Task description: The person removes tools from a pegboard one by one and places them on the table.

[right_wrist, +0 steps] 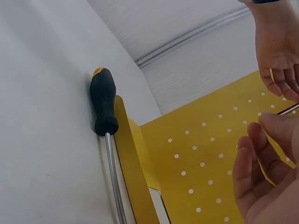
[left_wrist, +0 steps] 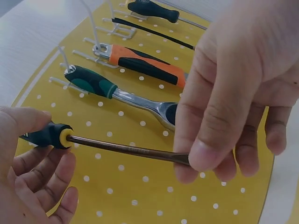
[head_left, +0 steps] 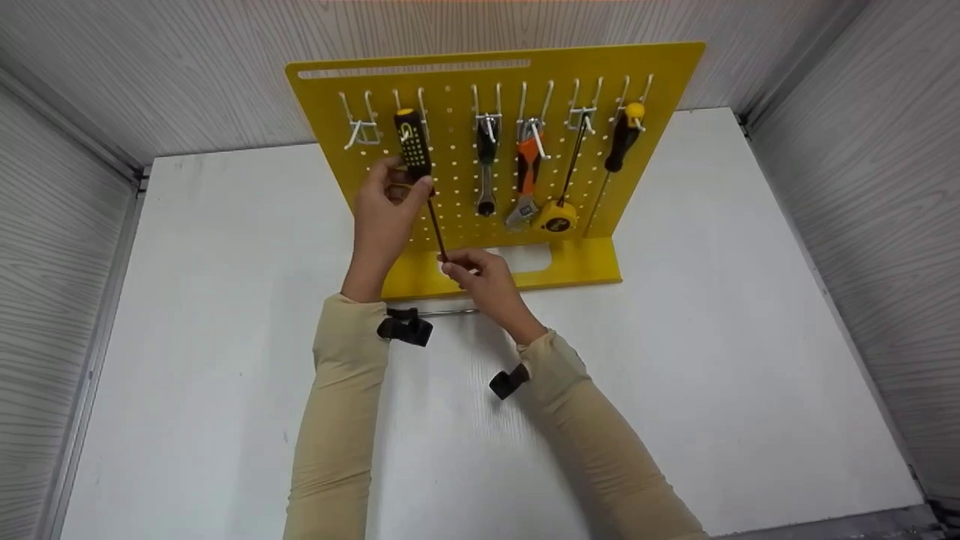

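A screwdriver (head_left: 415, 146) with a black and yellow handle stands slanted before the yellow pegboard, its handle top overlapping a white hook in the head view. My left hand (head_left: 386, 214) grips the lower end of the handle between thumb and fingers. Down at the flat tip, my right hand (head_left: 487, 283) pinches the dark shaft (left_wrist: 126, 149) with thumb and forefinger. A second screwdriver (right_wrist: 103, 102) lies on the table along the front of the pegboard's base. In the head view its shaft (head_left: 448, 311) shows, while the handle is hidden behind my left wrist.
On the pegboard (head_left: 457, 169) hang a ratchet wrench (head_left: 486, 161), an orange adjustable wrench (head_left: 528, 169), a yellow tape measure (head_left: 556, 217) and another screwdriver (head_left: 621, 142). A white hook (head_left: 364, 131) juts out at the far left. Panelled walls (head_left: 862, 150) border the white table (head_left: 712, 375).
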{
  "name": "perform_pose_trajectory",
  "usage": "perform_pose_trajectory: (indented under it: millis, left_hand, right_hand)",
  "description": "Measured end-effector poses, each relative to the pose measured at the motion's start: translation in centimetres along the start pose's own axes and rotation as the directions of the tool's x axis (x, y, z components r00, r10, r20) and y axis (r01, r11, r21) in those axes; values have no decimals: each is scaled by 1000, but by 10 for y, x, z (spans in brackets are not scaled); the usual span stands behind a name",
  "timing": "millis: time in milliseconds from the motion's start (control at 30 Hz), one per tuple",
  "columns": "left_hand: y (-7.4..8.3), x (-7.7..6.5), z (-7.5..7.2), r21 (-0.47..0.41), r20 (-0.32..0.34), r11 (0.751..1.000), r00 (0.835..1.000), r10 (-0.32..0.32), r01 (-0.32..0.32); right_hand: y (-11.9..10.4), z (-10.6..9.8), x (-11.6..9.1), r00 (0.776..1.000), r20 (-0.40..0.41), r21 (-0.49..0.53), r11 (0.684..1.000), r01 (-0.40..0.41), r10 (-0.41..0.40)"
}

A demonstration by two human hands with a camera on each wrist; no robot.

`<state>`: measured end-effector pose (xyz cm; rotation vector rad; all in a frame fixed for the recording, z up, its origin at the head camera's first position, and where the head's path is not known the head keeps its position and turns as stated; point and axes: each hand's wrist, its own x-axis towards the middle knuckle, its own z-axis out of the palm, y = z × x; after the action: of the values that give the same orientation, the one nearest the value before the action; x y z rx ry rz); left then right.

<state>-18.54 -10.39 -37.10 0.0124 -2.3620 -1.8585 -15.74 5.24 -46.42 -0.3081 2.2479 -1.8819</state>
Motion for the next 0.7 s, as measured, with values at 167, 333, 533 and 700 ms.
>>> perform_pose_trajectory:
  millis: [167, 333, 533, 700]
  left_hand:
    - [1, -1, 0, -7, -10, 1000, 1000, 11, -11]
    - [3, -5, -2, -7, -15, 1000, 1000, 13, -13]
    - [3, -10, -2, -22, -15, 1000, 1000, 15, -15]
    - [3, -16, -2, -23, -14, 999, 1000, 25, -25]
  right_hand:
    - [-2, 0, -2, 1000, -11, 30, 1000, -10, 10]
    - [-2, 0, -5, 1000, -16, 66, 998, -19, 20]
    - [0, -1, -7, 999, 2, 115, 993, -33, 33]
    - [1, -1, -11, 999, 10, 123, 992, -31, 30]
